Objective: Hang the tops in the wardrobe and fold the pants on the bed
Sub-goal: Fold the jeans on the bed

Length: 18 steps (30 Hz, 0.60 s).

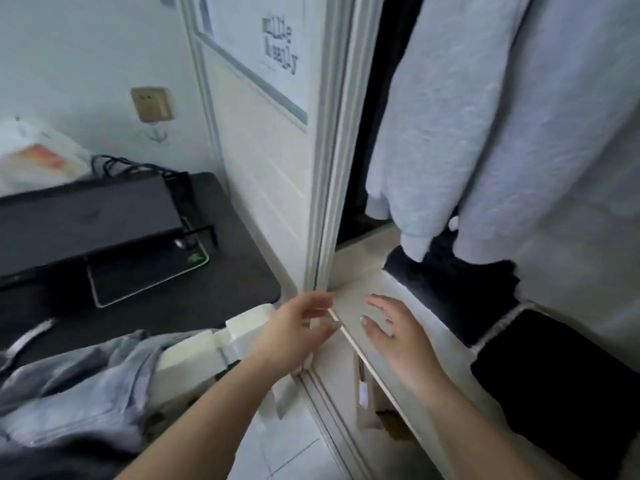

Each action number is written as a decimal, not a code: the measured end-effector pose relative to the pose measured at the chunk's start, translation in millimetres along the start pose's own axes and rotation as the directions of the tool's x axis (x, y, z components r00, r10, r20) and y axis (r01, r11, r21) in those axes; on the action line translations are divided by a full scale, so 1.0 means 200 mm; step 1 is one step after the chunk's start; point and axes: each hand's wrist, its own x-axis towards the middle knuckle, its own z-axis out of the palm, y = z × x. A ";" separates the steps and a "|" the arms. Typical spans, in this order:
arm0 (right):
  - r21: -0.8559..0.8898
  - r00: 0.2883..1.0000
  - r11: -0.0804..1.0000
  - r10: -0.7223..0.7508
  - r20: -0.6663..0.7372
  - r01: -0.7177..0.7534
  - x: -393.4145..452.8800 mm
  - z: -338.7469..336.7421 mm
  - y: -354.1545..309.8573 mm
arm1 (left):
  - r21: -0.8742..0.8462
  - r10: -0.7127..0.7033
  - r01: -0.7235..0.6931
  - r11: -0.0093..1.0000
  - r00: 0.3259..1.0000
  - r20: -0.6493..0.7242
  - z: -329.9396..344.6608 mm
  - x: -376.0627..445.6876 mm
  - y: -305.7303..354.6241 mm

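A light grey top (485, 116) hangs inside the open wardrobe (329, 168) at the upper right, its sleeve cuff dangling over dark folded clothes (460, 289) on the wardrobe shelf (349, 299). Grey-blue pants (79, 386) lie crumpled at the lower left. My left hand (298, 330) hovers at the wardrobe door's lower edge, fingers apart and empty. My right hand (394, 334) floats over the shelf front, fingers spread, holding nothing.
A black desk (221, 258) at the left carries a dark monitor riser (79, 216), a mouse pad with a green edge (149, 275) and cables. A wall socket (152, 103) sits above it. A black box (561, 375) stands on the shelf at the right. White floor tiles show below.
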 end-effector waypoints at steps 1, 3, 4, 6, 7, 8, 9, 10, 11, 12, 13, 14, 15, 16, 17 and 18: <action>0.014 0.999 0.999 -0.049 0.016 0.049 -0.01 0.06 -0.10 | 0.005 0.020 -0.020 1.000 0.999 -0.036 -0.09 -0.09 0.00; 0.054 0.995 0.994 -0.095 0.021 0.094 -0.02 0.12 -0.24 | 0.029 0.063 -0.062 0.998 0.997 -0.048 -0.19 -0.21 0.02; 0.063 0.990 0.990 -0.130 0.046 0.127 -0.04 0.17 -0.33 | 0.044 0.079 -0.076 0.996 0.994 -0.070 -0.27 -0.30 0.02; 0.041 0.974 0.979 -0.203 0.105 0.200 -0.10 0.26 -0.47 | 0.070 0.106 -0.097 0.993 0.987 -0.124 -0.41 -0.47 0.01; 0.029 0.962 0.971 -0.237 0.132 0.235 -0.12 0.30 -0.53 | 0.094 0.115 -0.101 0.990 0.980 -0.160 -0.47 -0.54 -0.01; 0.018 0.952 0.965 -0.262 0.158 0.262 -0.15 0.35 -0.58 | 0.126 0.120 -0.096 0.987 0.973 -0.199 -0.54 -0.61 -0.02; 0.002 0.941 0.957 -0.287 0.180 0.291 -0.17 0.39 -0.63 | 0.163 0.119 -0.082 0.983 0.965 -0.235 -0.61 -0.67 -0.05; -0.019 0.929 0.948 -0.308 0.206 0.318 -0.19 0.43 -0.68 | 0.204 0.116 -0.061 0.977 0.956 -0.270 -0.67 -0.73 -0.08; -0.045 0.917 0.938 -0.324 0.234 0.343 -0.21 0.47 -0.72 | 0.249 0.110 -0.032 0.968 0.945 -0.308 -0.75 -0.79 -0.11; -0.075 0.905 0.930 -0.328 0.271 0.360 -0.22 0.51 -0.75 | 0.301 0.107 0.001 0.954 0.933 -0.342 -0.82 -0.84 -0.15; -0.109 0.894 0.923 -0.321 0.314 0.370 -0.23 0.54 -0.77 | 0.360 0.100 0.044 0.932 0.923 -0.372 -0.89 -0.89 -0.19; -0.144 0.879 0.913 -0.310 0.362 0.382 -0.25 0.58 -0.79 | 0.429 0.090 0.097 0.898 0.914 -0.395 -0.95 -0.93 -0.24; -0.179 0.857 0.895 -0.309 0.414 0.409 -0.25 0.62 -0.83 | 0.501 0.063 0.171 0.848 0.907 -0.416 -1.03 -0.99 -0.28; -0.221 0.838 0.875 -0.295 0.459 0.430 -0.25 0.66 -0.84 | 0.568 0.002 0.257 0.782 0.910 -0.415 -1.09 -1.02 -0.33; -0.270 0.817 0.846 -0.284 0.501 0.460 -0.25 0.69 -0.85 | 0.618 -0.085 0.347 0.705 0.907 -0.413 -1.15 -1.04 -0.38; -0.312 0.791 0.809 -0.278 0.545 0.499 -0.25 0.74 -0.88 | 0.644 -0.174 0.429 0.633 0.890 -0.422 -1.20 -1.08 -0.42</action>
